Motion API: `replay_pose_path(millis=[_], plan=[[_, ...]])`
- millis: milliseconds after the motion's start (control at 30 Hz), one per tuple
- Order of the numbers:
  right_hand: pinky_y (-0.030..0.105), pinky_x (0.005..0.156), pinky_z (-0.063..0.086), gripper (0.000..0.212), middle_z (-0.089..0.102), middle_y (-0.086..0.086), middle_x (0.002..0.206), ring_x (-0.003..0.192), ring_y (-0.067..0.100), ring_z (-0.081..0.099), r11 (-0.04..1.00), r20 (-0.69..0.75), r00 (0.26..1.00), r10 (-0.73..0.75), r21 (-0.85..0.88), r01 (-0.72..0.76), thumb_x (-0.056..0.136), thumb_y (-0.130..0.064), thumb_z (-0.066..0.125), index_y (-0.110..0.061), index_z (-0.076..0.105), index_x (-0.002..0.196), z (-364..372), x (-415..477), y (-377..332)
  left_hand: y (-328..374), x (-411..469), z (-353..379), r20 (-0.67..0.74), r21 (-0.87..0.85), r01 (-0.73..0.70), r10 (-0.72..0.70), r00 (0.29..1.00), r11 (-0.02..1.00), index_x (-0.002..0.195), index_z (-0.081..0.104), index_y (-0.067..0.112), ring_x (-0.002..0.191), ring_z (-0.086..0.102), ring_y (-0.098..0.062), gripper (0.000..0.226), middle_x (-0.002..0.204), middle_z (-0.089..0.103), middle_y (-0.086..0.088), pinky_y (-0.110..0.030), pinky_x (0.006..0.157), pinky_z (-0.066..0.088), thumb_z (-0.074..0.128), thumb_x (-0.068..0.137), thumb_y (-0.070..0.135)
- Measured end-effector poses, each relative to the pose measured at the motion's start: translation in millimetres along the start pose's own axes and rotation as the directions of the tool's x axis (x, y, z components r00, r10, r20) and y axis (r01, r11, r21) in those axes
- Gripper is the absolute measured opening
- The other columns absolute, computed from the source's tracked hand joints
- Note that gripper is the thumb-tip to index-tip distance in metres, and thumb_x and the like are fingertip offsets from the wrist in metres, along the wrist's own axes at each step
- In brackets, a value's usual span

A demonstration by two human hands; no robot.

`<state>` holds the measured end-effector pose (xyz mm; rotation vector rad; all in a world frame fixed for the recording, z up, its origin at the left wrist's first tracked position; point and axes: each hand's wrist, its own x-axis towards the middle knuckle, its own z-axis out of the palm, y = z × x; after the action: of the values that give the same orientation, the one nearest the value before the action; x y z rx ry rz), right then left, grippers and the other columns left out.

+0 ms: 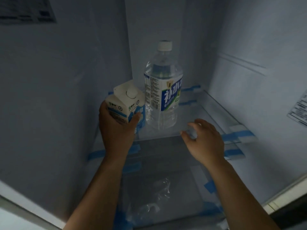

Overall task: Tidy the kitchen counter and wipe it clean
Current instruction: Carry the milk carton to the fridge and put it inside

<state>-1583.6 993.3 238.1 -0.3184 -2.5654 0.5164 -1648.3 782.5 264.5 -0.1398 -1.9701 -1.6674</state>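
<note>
Tilting slightly leftward, a carton (123,103) is gripped by the left hand (116,128) inside a fridge (66,80). The thumb is pressed on the carton's near right face, and the palm and remaining fingers are wrapped round its left side and lower part. The carton's base is hidden by the hand, so it cannot be told whether it rests on the glass shelf (199,113). It is held at the shelf's left end, just beside a bottle (163,90); contact between the two cannot be confirmed. The bottle is stood upright on the shelf, capped, with a white and blue label wrapped round its middle.

The right hand (206,140) is held to the near right of the bottle, apart from it, over the shelf's near edge. Its fingers are loosely curled, and a pale blur is seen at the fingertips; whether anything is held cannot be told. Blue tape (239,135) is stuck along the shelf edges.
</note>
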Motion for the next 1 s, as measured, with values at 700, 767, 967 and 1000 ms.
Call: replay_pose_path(millis=[700, 767, 967, 1000], plan=[[0.009, 0.096, 0.029, 0.039, 0.055, 0.002, 0.124, 0.116, 0.014, 0.046, 0.998, -0.349, 0.936, 0.049, 0.050, -0.033, 0.086, -0.031, 0.057, -0.015, 0.055, 0.121, -164, -164, -23, 95, -118, 4, 0.471, -0.394, -0.201, 0.385, 0.794, 0.897, 0.123, 0.049, 0.016, 0.116, 0.049, 0.001, 0.043, 0.121, 0.053, 0.016, -0.022, 0.097, 0.040, 0.060, 0.083, 0.027], [0.004, 0.092, 0.029, 0.042, 0.055, 0.000, 0.122, 0.113, 0.012, 0.048, 0.994, -0.375, 0.921, 0.105, 0.024, -0.104, 0.085, -0.038, 0.055, -0.017, 0.054, 0.121, -187, -195, -23, 109, -149, 17, 0.603, -0.448, -0.177, 0.443, 0.664, 0.876, 0.120, 0.052, 0.020, 0.112, 0.051, 0.002, 0.038, 0.120, 0.056, 0.012, -0.016, 0.093, 0.039, 0.061, 0.083, 0.026], [0.018, 0.082, 0.037, 0.041, 0.052, -0.013, 0.109, 0.100, 0.006, 0.049, 0.929, -0.481, 0.844, 0.235, -0.145, -0.341, 0.084, -0.043, 0.056, -0.026, 0.051, 0.121, -266, -310, -4, 155, -239, 39, 0.697, -0.577, -0.342, 0.665, 0.267, 0.742, 0.123, 0.056, 0.022, 0.117, 0.049, -0.010, 0.041, 0.122, 0.057, 0.004, -0.024, 0.100, 0.037, 0.060, 0.084, 0.033], [0.022, 0.081, 0.039, 0.044, 0.053, -0.011, 0.109, 0.098, 0.008, 0.050, 0.903, -0.477, 0.833, 0.279, -0.165, -0.397, 0.082, -0.043, 0.056, -0.025, 0.051, 0.122, -276, -325, 2, 160, -250, 41, 0.679, -0.585, -0.415, 0.701, 0.218, 0.697, 0.124, 0.056, 0.022, 0.120, 0.048, -0.014, 0.042, 0.123, 0.057, 0.001, -0.028, 0.103, 0.035, 0.060, 0.083, 0.033]])
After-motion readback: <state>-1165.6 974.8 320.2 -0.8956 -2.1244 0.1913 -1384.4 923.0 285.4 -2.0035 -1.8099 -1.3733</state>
